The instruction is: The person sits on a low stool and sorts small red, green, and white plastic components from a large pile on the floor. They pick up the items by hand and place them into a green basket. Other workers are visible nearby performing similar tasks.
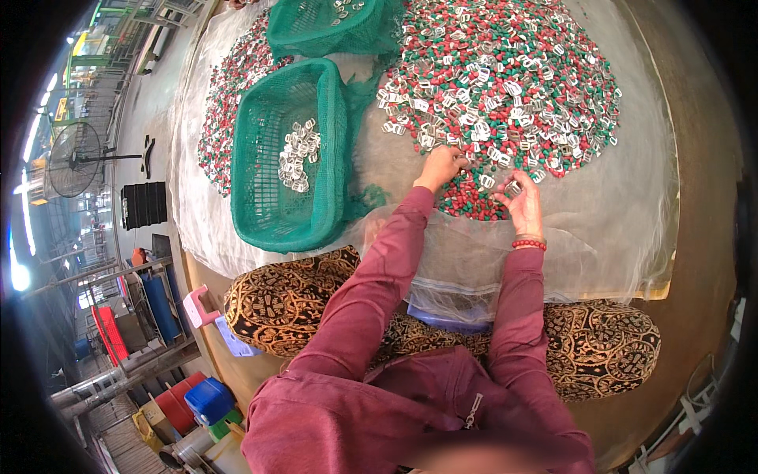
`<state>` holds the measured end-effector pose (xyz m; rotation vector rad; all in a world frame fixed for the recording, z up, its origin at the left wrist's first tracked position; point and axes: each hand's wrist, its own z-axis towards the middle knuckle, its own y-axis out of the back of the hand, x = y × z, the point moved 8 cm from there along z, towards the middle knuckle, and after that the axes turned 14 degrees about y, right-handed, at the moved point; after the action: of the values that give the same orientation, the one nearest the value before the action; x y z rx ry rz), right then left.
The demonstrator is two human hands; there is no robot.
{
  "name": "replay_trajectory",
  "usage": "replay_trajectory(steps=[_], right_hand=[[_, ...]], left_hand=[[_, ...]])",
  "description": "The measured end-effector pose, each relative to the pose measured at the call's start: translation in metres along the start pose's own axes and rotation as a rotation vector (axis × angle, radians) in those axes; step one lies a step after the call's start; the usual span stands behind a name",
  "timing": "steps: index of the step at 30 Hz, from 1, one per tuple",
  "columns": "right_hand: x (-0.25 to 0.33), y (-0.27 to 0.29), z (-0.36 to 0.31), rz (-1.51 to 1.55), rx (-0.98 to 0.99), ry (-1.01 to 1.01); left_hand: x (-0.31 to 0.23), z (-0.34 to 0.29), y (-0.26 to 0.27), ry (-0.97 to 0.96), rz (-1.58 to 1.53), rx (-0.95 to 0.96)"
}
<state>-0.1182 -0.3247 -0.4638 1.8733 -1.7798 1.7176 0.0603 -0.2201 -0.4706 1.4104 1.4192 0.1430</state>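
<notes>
A broad pile of small red and green pellets [474,207] mixed with silver metal slotted buckles [513,89] spreads in front of me. At its near edge my left hand [442,167] has its fingers closed together among the pieces; what they hold, if anything, is hidden. To the right, my right hand [523,207] is closed, with a metal buckle [512,189] between thumb and fingers. It is just above the near tip of the pile. Left of my hands stands a green mesh-lined basket [338,150] with a heap of loose buckles [298,154] inside.
Beyond it, a second green basket [316,41] holds a few buckles. Another mixed pile [217,134] lies left of the baskets. Sheer white netting [608,261] covers the work surface and drapes near my knees. A fan [75,158] and plastic bins [209,400] are farther left.
</notes>
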Motion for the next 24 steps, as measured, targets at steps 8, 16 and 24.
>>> replay_trajectory(steps=[8,16,24], right_hand=[[-0.027,0.001,0.033,-1.622,0.165,0.382],[-0.032,0.010,0.036,-1.419,0.131,0.372],[-0.042,0.003,0.009,-1.712,0.277,0.400]], left_hand=[[0.023,-0.029,0.023,0.170,-0.678,0.338],[-0.001,-0.033,0.037,0.191,-1.524,0.543],[0.000,-0.011,-0.016,-0.116,0.087,-0.230]])
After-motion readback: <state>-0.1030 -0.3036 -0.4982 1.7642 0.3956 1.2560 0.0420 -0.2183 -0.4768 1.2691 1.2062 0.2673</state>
